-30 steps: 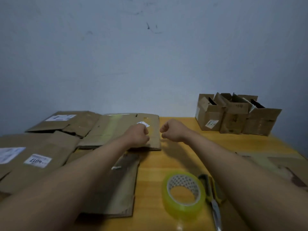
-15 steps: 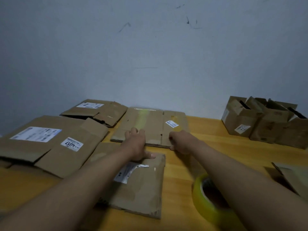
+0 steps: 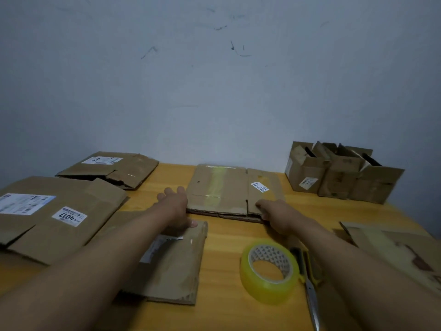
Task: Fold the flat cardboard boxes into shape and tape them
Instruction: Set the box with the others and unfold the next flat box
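A flat cardboard box (image 3: 222, 189) with a small white label lies on top of a thin stack at the back middle of the wooden table (image 3: 224, 237). My left hand (image 3: 175, 206) lies with straight fingers against the stack's left edge, its thumb on a nearer flat box (image 3: 174, 263). My right hand (image 3: 274, 215) grips the stack's near right corner, thumb on top and fingers curled at the edge. A roll of clear yellowish tape (image 3: 269, 271) lies flat near my right forearm.
A yellow-handled cutter (image 3: 309, 278) lies right of the tape. Three folded open boxes (image 3: 341, 173) stand at the back right by the wall. Flat boxes lie at the left (image 3: 59, 218), back left (image 3: 109, 168) and right (image 3: 393, 247).
Both hands went from raised fists down to the flat stack. The left hand slid to its left edge and the right hand took its near right corner.
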